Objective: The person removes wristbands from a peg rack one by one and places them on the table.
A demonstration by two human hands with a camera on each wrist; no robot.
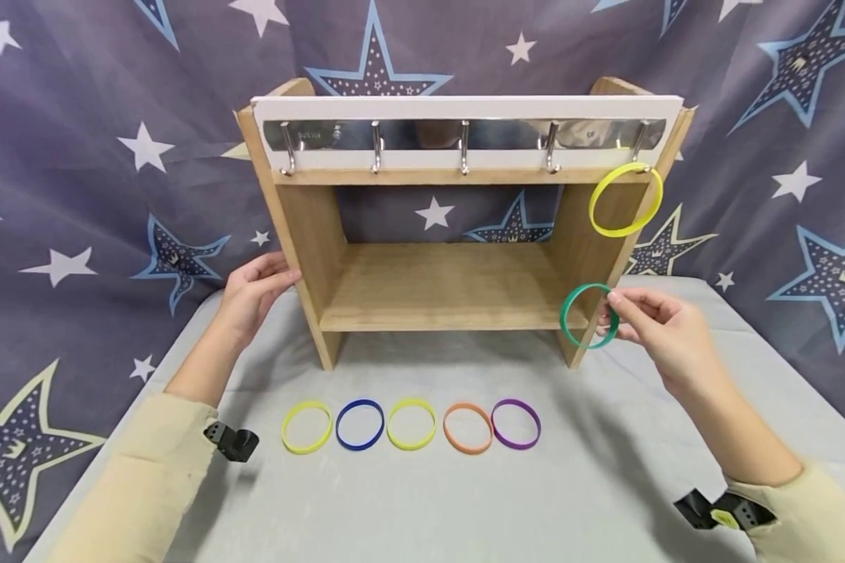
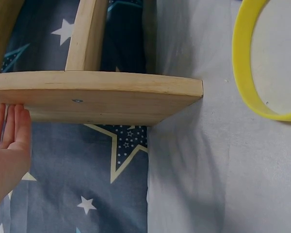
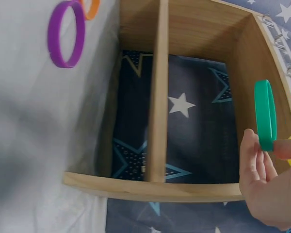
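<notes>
My right hand (image 1: pixel 665 332) pinches a green wristband (image 3: pixel 266 114) between thumb and fingers, holding it up in front of the right leg of a wooden shelf (image 1: pixel 422 289). Above it, a yellow wristband (image 1: pixel 616 232) hangs from the rightmost hook (image 1: pixel 641 145). My left hand (image 1: pixel 246 301) touches the outer face of the shelf's left side panel with straight fingertips, as the left wrist view also shows. On the table in front lie a yellow band (image 1: pixel 306 450), a blue band (image 1: pixel 357 447), another yellow band (image 1: pixel 411 447), an orange band (image 1: pixel 468 450) and a purple band (image 1: pixel 517 446).
A metal rail (image 1: pixel 422 134) with several hooks runs along the white board at the shelf's top front. The shelf stands on a table with a pale grey cloth (image 1: pixel 408 508). Behind it hangs a dark star-patterned curtain (image 1: pixel 204 62).
</notes>
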